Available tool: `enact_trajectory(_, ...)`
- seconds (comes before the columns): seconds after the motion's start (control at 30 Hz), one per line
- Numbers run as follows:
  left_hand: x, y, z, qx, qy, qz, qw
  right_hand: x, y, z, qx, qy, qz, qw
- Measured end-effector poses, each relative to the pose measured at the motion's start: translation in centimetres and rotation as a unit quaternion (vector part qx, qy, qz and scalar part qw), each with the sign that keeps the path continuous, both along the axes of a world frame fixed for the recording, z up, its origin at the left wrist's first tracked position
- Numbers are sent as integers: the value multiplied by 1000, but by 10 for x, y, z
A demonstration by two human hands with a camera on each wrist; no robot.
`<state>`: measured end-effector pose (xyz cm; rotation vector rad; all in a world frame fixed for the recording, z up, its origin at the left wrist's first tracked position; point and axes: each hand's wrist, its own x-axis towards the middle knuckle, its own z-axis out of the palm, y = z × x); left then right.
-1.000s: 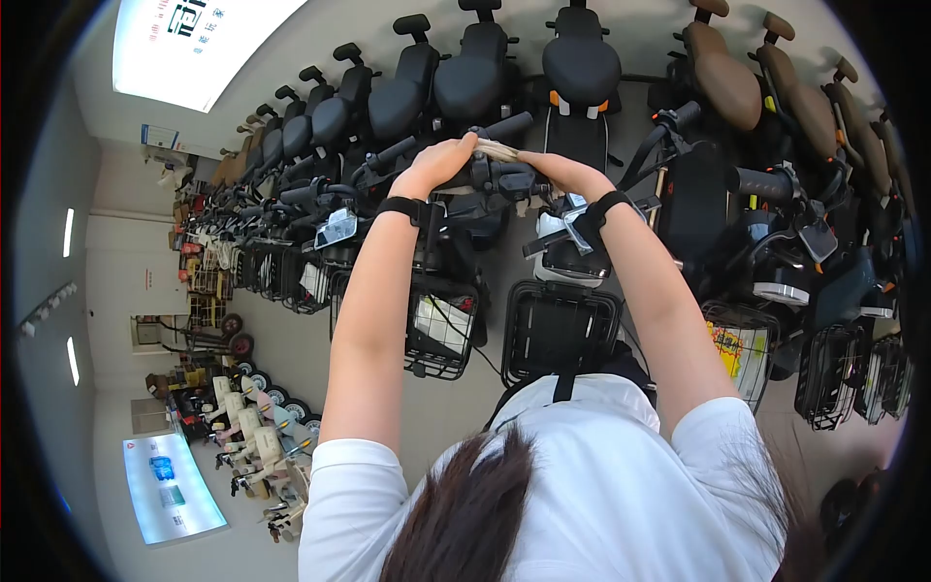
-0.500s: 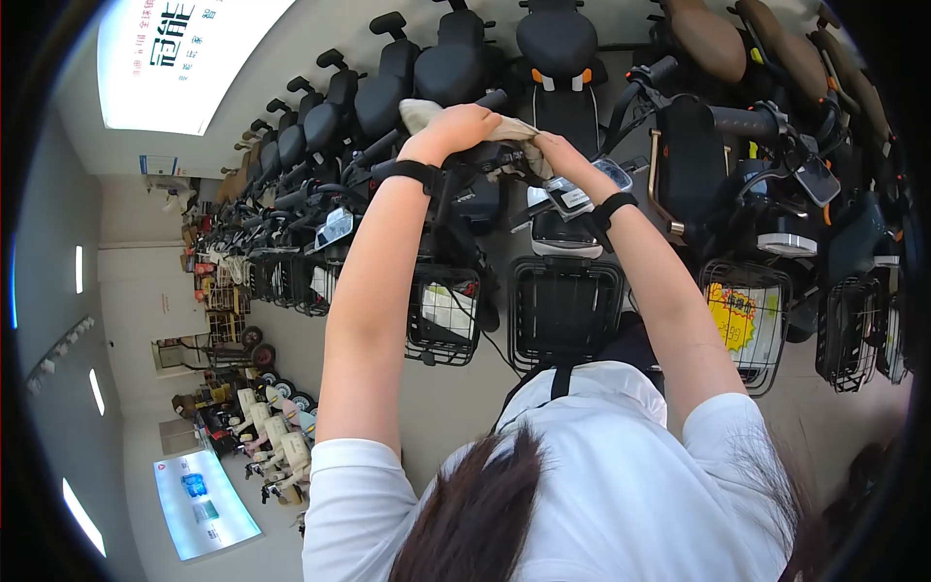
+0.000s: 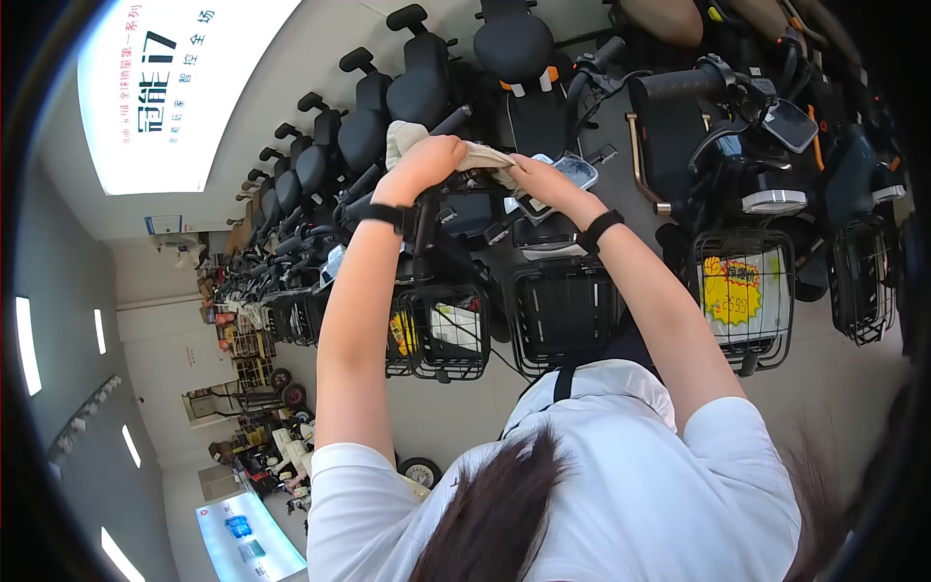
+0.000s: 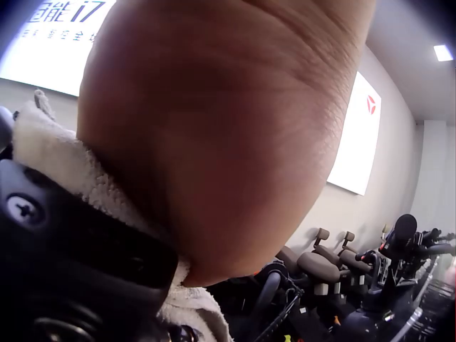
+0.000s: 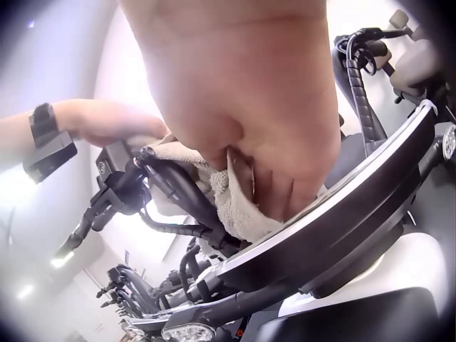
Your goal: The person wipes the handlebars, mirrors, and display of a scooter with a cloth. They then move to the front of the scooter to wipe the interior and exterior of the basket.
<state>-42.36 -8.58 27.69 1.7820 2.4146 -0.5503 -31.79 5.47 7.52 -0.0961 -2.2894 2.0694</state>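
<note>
Among rows of parked scooters, a person in a white top reaches both arms forward to a black handlebar. Against the bar, a pale cloth runs from one hand to the other. The left hand has its fingers curled over one end; the right hand pinches the other — folds bulge between thumb and fingers — at the edge of the dark display. Wiping down the handlebar appears to be the step in hand. The next stroke likely calls for a firm two-handed grip, working the cloth along the bar without snagging the cable.
</note>
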Motion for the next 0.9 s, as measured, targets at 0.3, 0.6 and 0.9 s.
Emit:
enact_trajectory(0.3,69,-108,11,317,-94,316,889,-15,-36,96,148,208,-9,967)
enact_trajectory(0.6,110,-167,-44,319,177,207,908,-9,-103,118,474,256,-89,838)
enact_trajectory(0.9,60,-167,-67,353,239,254,868,-36,-128,124,466,344,-67,812)
